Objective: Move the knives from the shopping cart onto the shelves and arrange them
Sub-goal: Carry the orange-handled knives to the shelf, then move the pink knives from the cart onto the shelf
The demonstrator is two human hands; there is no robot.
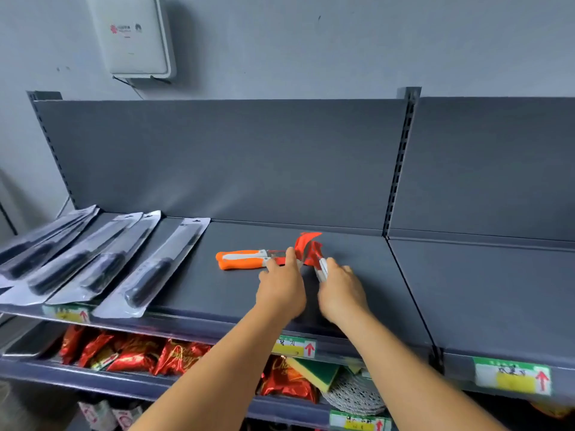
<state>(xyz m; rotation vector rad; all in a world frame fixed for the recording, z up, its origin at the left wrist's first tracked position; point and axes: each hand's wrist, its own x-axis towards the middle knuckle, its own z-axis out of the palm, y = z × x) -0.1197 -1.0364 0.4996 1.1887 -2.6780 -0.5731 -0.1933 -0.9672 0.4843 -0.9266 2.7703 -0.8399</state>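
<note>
On the grey top shelf (236,284) lies an orange-handled knife (242,259), its handle pointing left and its blade end under red wrapping. My left hand (281,287) touches it near the blade end with fingers stretched forward. My right hand (340,290) grips the white handle of a second knife (322,270), whose blade in red wrapping (308,247) points up and away. The two red-wrapped blades cross between my hands. Several black-handled knives in clear blister packs (102,262) lie side by side at the shelf's left end. The shopping cart is out of view.
The shelf below holds red foil snack bags (130,353), a yellow-green sponge (314,373) and a mesh scrubber (354,395). Price labels (295,346) line the shelf edges. A second shelf bay (485,293) adjoins on the right. A white box (133,35) hangs on the wall.
</note>
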